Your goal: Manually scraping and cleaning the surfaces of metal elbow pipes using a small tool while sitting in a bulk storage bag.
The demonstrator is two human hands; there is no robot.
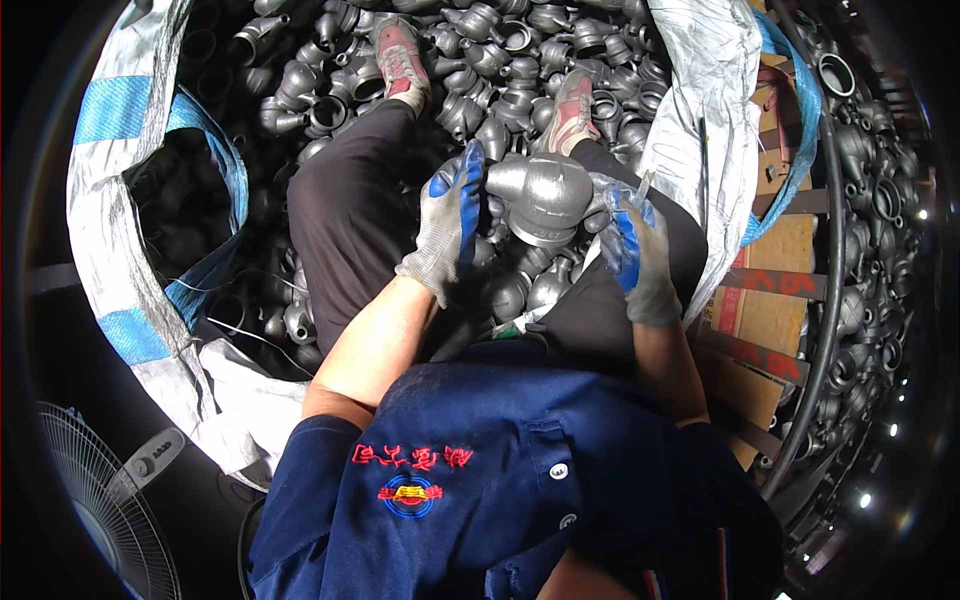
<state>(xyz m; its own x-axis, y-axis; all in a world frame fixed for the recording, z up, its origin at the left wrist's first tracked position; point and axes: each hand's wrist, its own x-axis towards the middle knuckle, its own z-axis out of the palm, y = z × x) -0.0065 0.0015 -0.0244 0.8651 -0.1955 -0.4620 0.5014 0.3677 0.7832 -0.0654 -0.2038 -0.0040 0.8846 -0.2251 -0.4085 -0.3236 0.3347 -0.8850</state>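
Note:
A large grey metal casting (540, 190), round-bodied with a short neck and a flanged opening, is between my two gloved hands above the pile. My left hand (452, 215), in a grey knit glove with blue coating, is upright at its neck end, fingers stretched; whether they touch it I cannot tell. My right hand (636, 245), gloved alike, has its fingers curled at the other end of the casting. A thin pale strip (647, 184) sticks up by those fingers; its kind is unclear. Similar smaller castings (480, 85) lie heaped around my shoes and legs.
A white woven bulk bag (110, 220) with blue straps (225, 170) surrounds the heap. At right, cardboard (770, 290) and dark slats stand inside a curved metal bar (828, 340), with more castings (860, 250) beyond. A fan (110, 510) stands at lower left.

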